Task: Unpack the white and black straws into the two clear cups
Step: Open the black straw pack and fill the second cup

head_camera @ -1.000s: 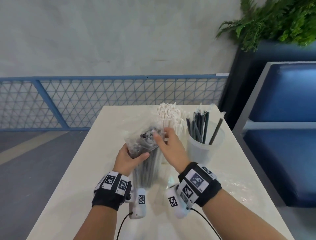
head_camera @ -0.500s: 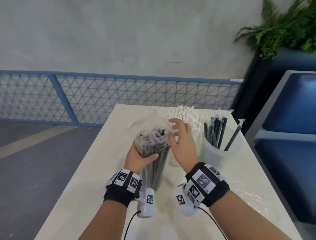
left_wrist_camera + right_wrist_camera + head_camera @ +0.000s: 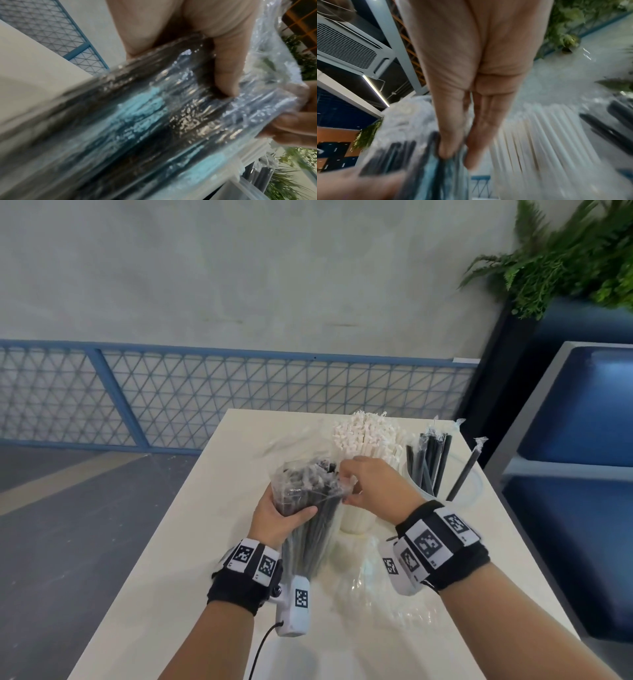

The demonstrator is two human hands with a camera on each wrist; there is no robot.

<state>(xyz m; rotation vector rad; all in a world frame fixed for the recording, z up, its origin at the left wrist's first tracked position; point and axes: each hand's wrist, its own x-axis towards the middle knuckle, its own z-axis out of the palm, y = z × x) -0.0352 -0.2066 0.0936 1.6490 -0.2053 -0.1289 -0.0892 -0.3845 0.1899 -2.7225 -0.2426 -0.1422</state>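
Your left hand [image 3: 279, 517] grips the bag of black straws [image 3: 308, 501] upright; your right hand [image 3: 373, 491] pinches straws at its open top.

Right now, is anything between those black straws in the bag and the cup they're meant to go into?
Yes. The clear bag still wraps the black straws; the left hand grips it, the right hand pinches its top. The cup of white straws stands partly between it and the black-straw cup.
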